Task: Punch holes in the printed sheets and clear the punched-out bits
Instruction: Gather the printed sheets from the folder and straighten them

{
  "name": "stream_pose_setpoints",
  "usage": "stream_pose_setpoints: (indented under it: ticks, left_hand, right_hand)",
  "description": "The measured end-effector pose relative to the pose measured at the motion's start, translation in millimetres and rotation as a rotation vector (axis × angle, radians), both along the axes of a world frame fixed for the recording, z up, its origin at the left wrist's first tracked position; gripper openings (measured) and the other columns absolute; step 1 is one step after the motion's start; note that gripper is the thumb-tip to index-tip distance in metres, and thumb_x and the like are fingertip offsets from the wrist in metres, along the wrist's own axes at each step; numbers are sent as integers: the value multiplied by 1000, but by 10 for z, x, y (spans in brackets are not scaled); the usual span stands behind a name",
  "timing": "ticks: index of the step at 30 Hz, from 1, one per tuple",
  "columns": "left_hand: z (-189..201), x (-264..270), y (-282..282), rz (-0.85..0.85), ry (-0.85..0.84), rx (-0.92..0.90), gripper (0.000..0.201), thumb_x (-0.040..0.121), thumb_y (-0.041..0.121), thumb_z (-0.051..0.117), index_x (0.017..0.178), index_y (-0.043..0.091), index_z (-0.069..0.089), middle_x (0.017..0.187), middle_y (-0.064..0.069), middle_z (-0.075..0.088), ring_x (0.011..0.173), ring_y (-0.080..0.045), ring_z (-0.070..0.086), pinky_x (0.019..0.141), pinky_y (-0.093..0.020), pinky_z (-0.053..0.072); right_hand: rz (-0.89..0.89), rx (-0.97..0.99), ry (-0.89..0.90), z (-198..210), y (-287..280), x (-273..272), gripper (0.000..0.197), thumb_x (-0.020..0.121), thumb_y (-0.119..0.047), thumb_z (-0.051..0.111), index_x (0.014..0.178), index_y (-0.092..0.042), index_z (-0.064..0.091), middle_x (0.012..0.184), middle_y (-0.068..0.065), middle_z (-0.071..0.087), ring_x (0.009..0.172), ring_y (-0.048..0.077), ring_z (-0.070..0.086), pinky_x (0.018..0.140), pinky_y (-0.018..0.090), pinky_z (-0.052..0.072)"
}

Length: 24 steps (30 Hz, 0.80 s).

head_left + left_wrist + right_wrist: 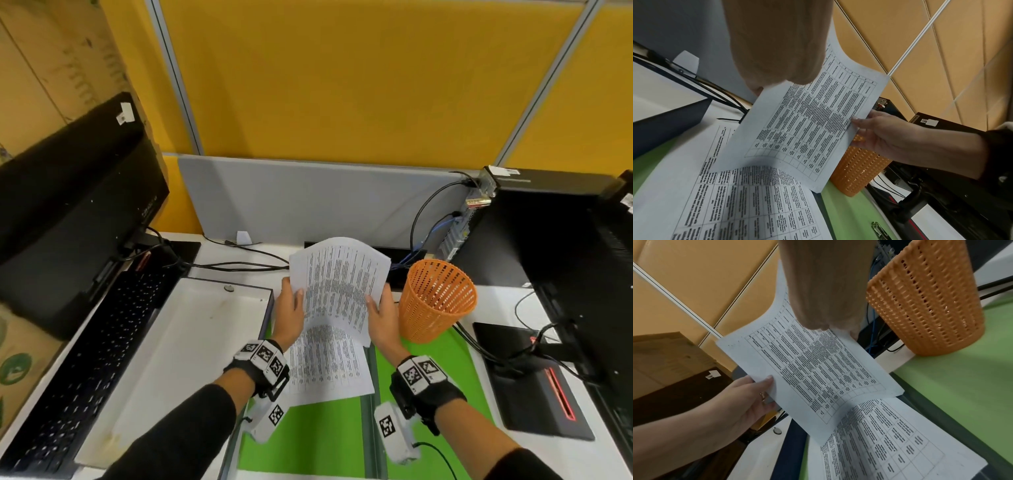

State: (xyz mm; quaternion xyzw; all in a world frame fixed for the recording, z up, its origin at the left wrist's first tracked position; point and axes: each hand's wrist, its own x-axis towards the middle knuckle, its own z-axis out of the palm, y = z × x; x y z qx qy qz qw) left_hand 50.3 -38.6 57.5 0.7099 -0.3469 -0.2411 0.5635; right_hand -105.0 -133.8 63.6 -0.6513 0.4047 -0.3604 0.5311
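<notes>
Count — hands: 2, left (290, 308) and right (383, 317). Paper lots: 2 — held sheets (339, 277), flat sheets (329, 366). Basket (436, 301): 1. Keyboard (89, 370): 1. Sheets per lot: unclear.

I see black long sleeves (191, 431) on both my arms. Each wrist wears a black strap (428, 387) carrying white blocks printed with black square markers, and a white camera housing (395, 431) hangs beneath, a thin black cable trailing from the right one. A ring (762, 396) sits on my left hand (289, 311)
</notes>
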Motion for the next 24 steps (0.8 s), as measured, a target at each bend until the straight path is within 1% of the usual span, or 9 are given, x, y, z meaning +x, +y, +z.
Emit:
stream_pose_setpoints:
  ticks: [2, 4, 8, 12, 14, 18, 20, 22, 24]
  left_hand:
    - [-23, 32, -4, 0, -19, 11, 20, 102, 11, 33, 118, 3, 40, 111, -3, 57, 99, -17, 60, 77, -25, 54]
    - [-3, 72, -32, -1, -9, -16, 19, 102, 10, 33, 119, 8, 41, 110, 0, 59, 101, -17, 62, 85, -34, 55]
    - [40, 122, -88, -8, 8, -69, 31, 101, 10, 34, 132, 14, 37, 114, 11, 58, 105, -3, 60, 89, -25, 52]
    - [-113, 100, -34, -29, 15, 11, 13, 100, 11, 37, 113, 12, 41, 113, 0, 59, 106, -18, 62, 86, -33, 55]
    - [-189, 60, 19, -13, 27, 32, 18, 99, 9, 41, 117, 8, 41, 114, -1, 56, 110, -19, 58, 90, -31, 51]
    - [-177, 35, 86, -41, 143, -7, 34, 95, 6, 51, 127, 15, 42, 121, 1, 55, 113, -13, 54, 95, -28, 46]
    - [-156, 92, 68, -50, 112, 4, 36, 96, 9, 50, 131, 12, 43, 124, 2, 56, 115, -12, 54, 99, -29, 45]
    - [-126, 179, 45, -35, 52, 4, 33, 98, 13, 47, 131, 12, 47, 122, 1, 60, 111, -10, 58, 100, -33, 47]
    - [-77, 274, 41, -3, 23, -13, 29, 99, 17, 45, 128, 18, 50, 115, 2, 64, 104, -12, 63, 93, -37, 52]
  right_hand:
    - [-3, 1, 1, -5, -8, -12, 30, 95, -2, 39, 122, -15, 44, 117, 0, 56, 112, 18, 54, 85, 28, 49]
    - [-7, -14, -21, 36, -43, -16, 31, 96, -2, 37, 125, -12, 44, 117, 0, 56, 108, 16, 56, 84, 28, 50]
    - [2, -44, -23, 60, -125, -12, 35, 97, -5, 37, 131, -13, 41, 120, -4, 56, 106, 9, 56, 80, 20, 50]
    - [-5, -18, 35, -133, -128, -51, 33, 95, -1, 39, 127, -8, 43, 121, 1, 55, 109, 14, 55, 85, 27, 49]
    - [-21, -28, 89, -257, -118, -86, 29, 94, 2, 39, 121, -4, 47, 117, 1, 56, 109, 18, 55, 88, 30, 48]
    - [-9, -48, 131, -368, -162, -140, 28, 93, 3, 41, 115, -9, 54, 112, 3, 63, 103, 14, 60, 86, 32, 51]
    - [0, -49, 128, -328, -209, -125, 27, 92, 4, 43, 111, -11, 56, 107, -1, 64, 99, 5, 60, 88, 26, 50]
    - [25, -42, 120, -280, -256, -86, 27, 92, 4, 44, 110, -12, 56, 101, -9, 63, 92, -8, 60, 80, 10, 48]
    - [48, -13, 140, -287, -297, -43, 23, 91, 4, 47, 108, -8, 56, 96, -7, 62, 86, -4, 61, 69, 6, 48]
